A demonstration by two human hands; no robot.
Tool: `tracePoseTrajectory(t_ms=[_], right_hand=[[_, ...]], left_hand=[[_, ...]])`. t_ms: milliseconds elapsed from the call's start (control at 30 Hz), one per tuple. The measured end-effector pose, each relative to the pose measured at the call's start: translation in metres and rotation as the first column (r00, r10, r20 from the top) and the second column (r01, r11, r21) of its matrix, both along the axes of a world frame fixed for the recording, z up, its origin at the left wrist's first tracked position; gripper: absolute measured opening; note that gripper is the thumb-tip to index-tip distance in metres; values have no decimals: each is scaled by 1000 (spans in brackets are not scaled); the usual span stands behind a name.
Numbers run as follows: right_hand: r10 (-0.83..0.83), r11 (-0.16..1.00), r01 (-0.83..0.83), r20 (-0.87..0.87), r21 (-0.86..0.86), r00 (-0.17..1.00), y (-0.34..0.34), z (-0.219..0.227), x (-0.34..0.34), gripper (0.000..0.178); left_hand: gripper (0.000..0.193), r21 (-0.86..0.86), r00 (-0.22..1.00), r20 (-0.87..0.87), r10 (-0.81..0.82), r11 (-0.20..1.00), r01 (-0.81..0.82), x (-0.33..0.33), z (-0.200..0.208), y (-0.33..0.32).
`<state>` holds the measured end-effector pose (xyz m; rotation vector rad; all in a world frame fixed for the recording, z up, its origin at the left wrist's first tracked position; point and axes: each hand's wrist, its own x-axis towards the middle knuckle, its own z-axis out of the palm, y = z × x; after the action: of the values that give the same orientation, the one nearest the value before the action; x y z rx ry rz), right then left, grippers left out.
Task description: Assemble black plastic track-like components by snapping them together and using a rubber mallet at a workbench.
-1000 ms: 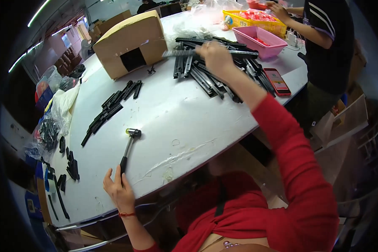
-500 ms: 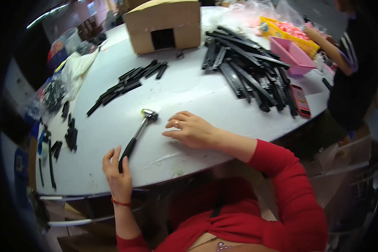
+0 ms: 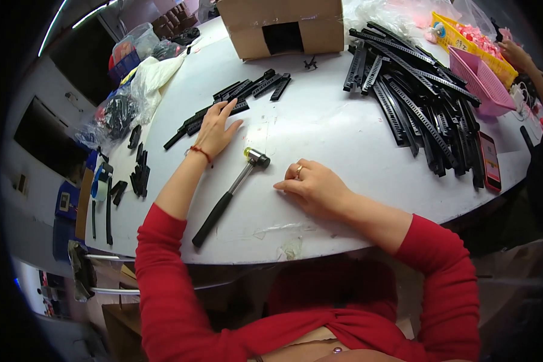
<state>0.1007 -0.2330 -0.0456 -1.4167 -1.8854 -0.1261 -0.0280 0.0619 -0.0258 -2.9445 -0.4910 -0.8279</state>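
My left hand (image 3: 216, 130) reaches over the near edge of a loose row of short black slotted plastic strips (image 3: 190, 123). Its thumb and fingers are apart with nothing held; whether the fingertips touch the strips I cannot tell. A hammer (image 3: 229, 196) with a black grip, metal shaft and a head with one yellow and one black face lies on the white table (image 3: 344, 145) between my hands. To the right of the hammer head my right hand (image 3: 320, 190), wearing a ring, rests on the table with its fingers curled in and nothing visible in them.
A large heap of long black slotted strips (image 3: 416, 96) lies at the right, beside a red phone (image 3: 490, 161), a pink basket (image 3: 482, 84) and a yellow crate (image 3: 443, 33). A cardboard box (image 3: 247, 30) stands at the back. More black pieces (image 3: 140, 175) lie left. Another person's arm (image 3: 537, 75) shows far right.
My left hand has moved forward from beside the hammer's grip to the short strips. The fingers of my right hand have curled in. The whole view has shifted.
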Motion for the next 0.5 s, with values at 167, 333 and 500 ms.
tracePoseTrajectory(t_ms=[167, 333, 500], right_hand=[[14, 1000, -13, 34, -23, 999, -1, -3, 2, 18], [7, 1000, -6, 32, -31, 999, 0, -4, 2, 18], [5, 997, -4, 12, -83, 1000, -2, -4, 4, 16]], left_hand=[[77, -72, 976, -165, 143, 985, -156, 94, 5, 12], [90, -108, 856, -374, 358, 900, -423, 144, 16, 21], [73, -107, 893, -404, 198, 959, -261, 166, 12, 10]])
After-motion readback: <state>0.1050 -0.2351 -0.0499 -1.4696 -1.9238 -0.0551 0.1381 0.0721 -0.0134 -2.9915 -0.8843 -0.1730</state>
